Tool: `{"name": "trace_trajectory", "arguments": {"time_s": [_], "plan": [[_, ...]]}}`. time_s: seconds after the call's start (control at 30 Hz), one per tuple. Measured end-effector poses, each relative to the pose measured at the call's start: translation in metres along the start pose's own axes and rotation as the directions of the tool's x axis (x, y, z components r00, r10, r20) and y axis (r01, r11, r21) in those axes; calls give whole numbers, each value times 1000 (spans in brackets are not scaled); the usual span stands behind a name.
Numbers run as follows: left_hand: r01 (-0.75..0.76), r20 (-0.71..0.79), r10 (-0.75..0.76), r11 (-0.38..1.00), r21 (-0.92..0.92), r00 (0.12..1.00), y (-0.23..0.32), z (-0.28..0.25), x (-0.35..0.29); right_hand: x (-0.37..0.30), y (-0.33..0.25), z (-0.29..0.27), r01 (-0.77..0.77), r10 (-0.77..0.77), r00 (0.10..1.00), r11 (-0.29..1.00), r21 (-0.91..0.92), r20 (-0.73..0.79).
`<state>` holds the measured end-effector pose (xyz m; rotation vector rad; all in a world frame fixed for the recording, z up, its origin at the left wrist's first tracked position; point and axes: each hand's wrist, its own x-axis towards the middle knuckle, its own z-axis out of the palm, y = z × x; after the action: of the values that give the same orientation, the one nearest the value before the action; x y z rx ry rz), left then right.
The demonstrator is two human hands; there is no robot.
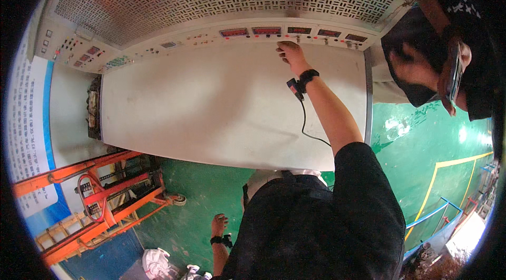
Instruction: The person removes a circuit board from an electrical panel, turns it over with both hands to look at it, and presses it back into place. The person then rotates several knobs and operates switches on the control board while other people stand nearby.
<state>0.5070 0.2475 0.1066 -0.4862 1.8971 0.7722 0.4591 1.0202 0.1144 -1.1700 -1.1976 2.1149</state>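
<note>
My right hand [294, 57] is stretched out over the pale worktop [184, 106], close to the lower edge of the control panel [203, 40]. Its fingers are loosely bent and apart, with nothing visible in them. Just above the fingertips is a red-lit digital display [266, 31]; whether a finger touches the panel, I cannot tell. A dark band circles the right wrist, and a small black device [295, 89] with a cable [304, 122] hangs by it. My left hand [219, 224] hangs low by my side, empty, fingers slightly curled and apart, a dark strap around its wrist.
A perforated metal panel [211, 1] rises behind the controls. At right stands another person [421, 64] holding a flat dark device [452, 77]. An orange wheeled frame [100, 195] is at left on the green floor [184, 185]. White bags [156, 263] lie lower left.
</note>
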Motion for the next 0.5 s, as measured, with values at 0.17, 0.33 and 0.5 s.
{"name": "trace_trajectory", "arguments": {"time_s": [0.17, 0.33, 0.5], "plan": [[-107, -38, 106, 994, -25, 994, 12, -8, -12, 67, 38, 28, 260, -290, 954, 924, -281, -71], [-128, -106, 127, 992, -3, 986, -14, -1, -33, 72, 47, 62, 175, -214, 954, 966, -190, -211], [-45, -61, 52, 992, 121, 997, -51, 28, -48, 103, 67, 40, 469, -601, 790, 720, -512, -121]]}}
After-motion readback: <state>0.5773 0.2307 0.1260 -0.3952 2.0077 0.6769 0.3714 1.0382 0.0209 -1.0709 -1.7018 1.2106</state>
